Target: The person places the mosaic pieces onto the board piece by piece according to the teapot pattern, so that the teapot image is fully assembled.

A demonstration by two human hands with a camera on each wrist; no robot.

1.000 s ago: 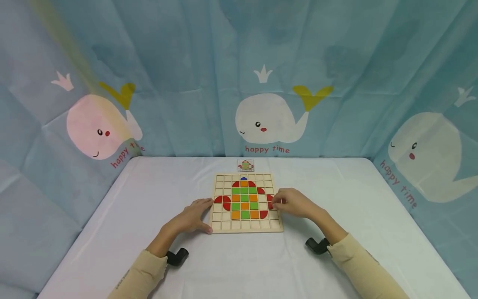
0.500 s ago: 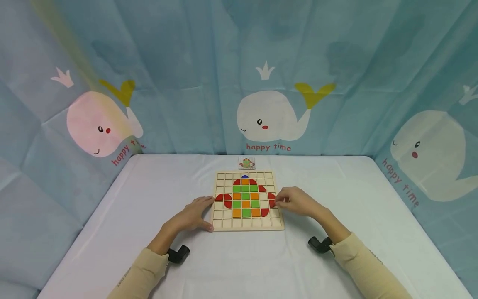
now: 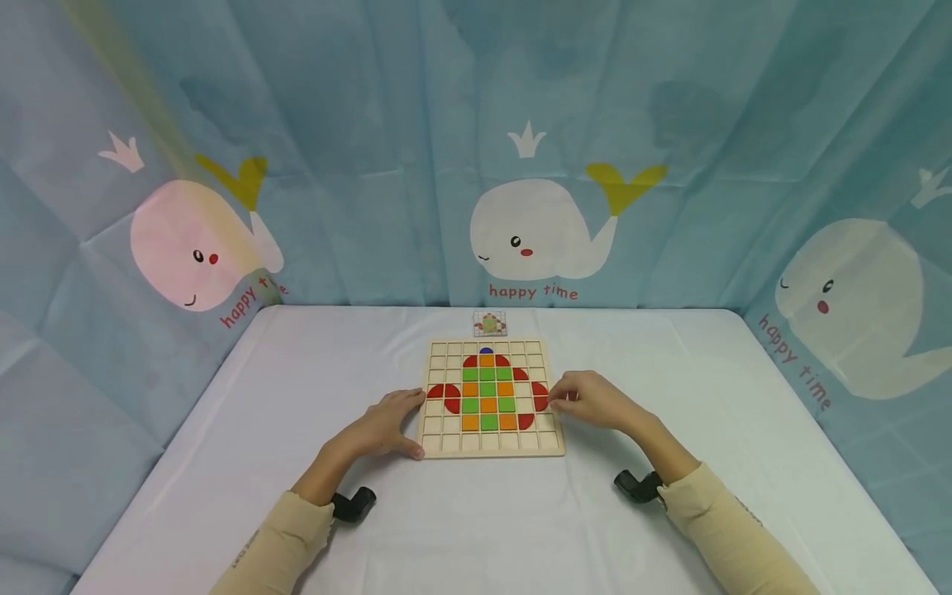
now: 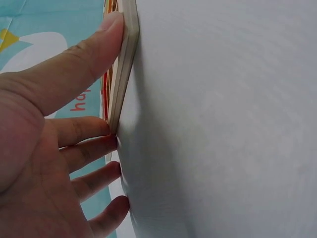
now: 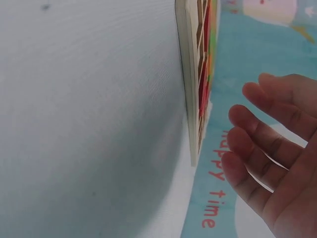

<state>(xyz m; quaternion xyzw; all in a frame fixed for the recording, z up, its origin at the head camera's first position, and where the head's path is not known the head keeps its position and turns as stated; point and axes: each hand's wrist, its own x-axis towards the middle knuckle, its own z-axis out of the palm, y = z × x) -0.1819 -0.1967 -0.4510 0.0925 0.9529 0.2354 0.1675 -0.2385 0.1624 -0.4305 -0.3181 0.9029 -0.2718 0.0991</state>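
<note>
A square wooden grid board [image 3: 491,445] lies flat on the table. Green and orange square tiles [image 3: 487,388] fill its middle cells, with red rounded pieces [image 3: 452,398] around them and a blue half-round piece [image 3: 487,351] at the top. My left hand [image 3: 387,423] rests along the board's left edge, thumb at the near corner and fingers spread towards the far side. Over the right edge, beside two red quarter-round pieces [image 3: 539,396], my right hand [image 3: 591,399] has loosely bent fingers, thumb and forefinger tips close together. Nothing shows between them in the right wrist view.
A small pattern card [image 3: 489,324] lies just behind the board, with a similar coloured figure on it. The white tablecloth [image 3: 476,529] reaches back to a blue curtain [image 3: 416,231] printed with whales. Black wrist mounts [image 3: 354,505] jut out near both sleeves.
My right fingertips have drawn back slightly to the right, off the red pieces by the board's right edge. The left hand stays at the left edge. The head view has shifted a little.
</note>
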